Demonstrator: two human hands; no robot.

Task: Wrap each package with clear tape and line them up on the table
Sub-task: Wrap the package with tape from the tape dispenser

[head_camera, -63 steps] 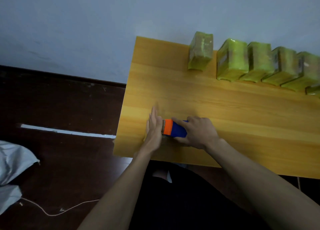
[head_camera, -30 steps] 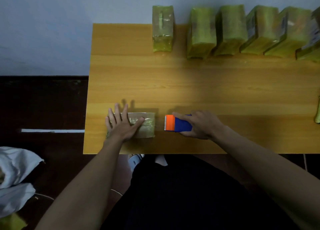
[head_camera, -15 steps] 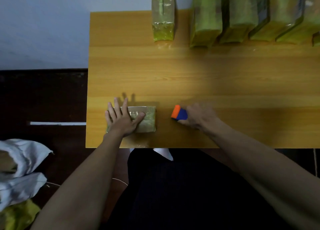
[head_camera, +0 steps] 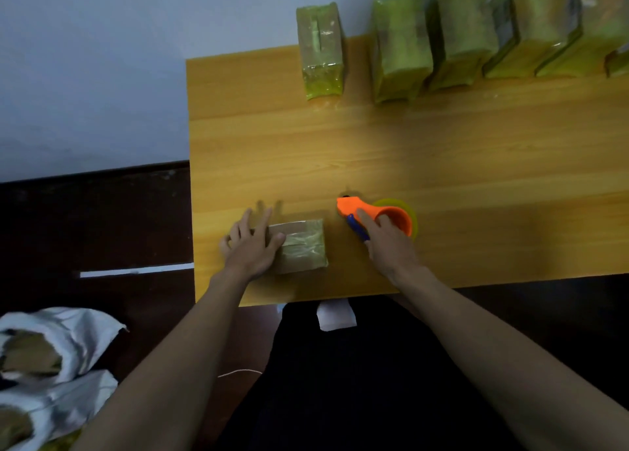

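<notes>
A person's left hand (head_camera: pixel 252 246) presses flat, fingers spread, on a small tape-wrapped brown package (head_camera: pixel 301 246) near the front edge of a yellow wooden table (head_camera: pixel 442 158), while the right hand (head_camera: pixel 386 243) grips an orange-and-blue tape dispenser (head_camera: pixel 374 214) just beside it; wrapped green packages (head_camera: pixel 401 45) line the far edge

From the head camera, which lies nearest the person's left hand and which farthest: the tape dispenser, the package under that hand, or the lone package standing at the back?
1. Package, under the left hand.
2. Tape dispenser, to the right.
3. Lone package, at the back edge.
</notes>
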